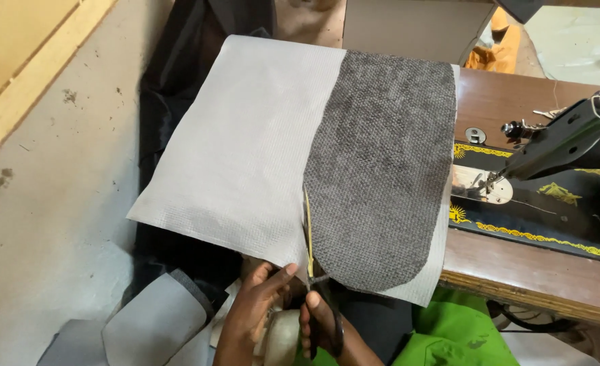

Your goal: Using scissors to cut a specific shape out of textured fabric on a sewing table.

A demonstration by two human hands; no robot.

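1. Your right hand (324,325) is at the near edge of the view, with its fingers closed through the dark handles of the scissors (311,285).
2. The scissors point away from you. Their blades are in the light grey sheet (246,149), right along the left edge of the dark grey piece (381,163).
3. Your left hand (256,308) is just to the left of the scissors. Its fingers are half closed and its fingertips touch the near edge of the light grey sheet from below; I cannot tell how firmly it pinches the sheet.
4. The dark grey piece has a rough woven texture and a rounded near end. It lies on top of the light grey sheet, on its right half.
5. The right part of the sheet rests on the wooden surface (537,271); the left part hangs in the air over the floor (49,183).
6. On the surface, right of the sheet, stands a black sewing machine (564,142) with yellow ornaments on its base.
7. Near you, at the bottom left, grey offcuts (144,325) lie on the floor, next to black fabric (171,88) that runs far under the sheet.
8. A bright green cloth (456,332) is at the bottom right, under the edge of the surface.
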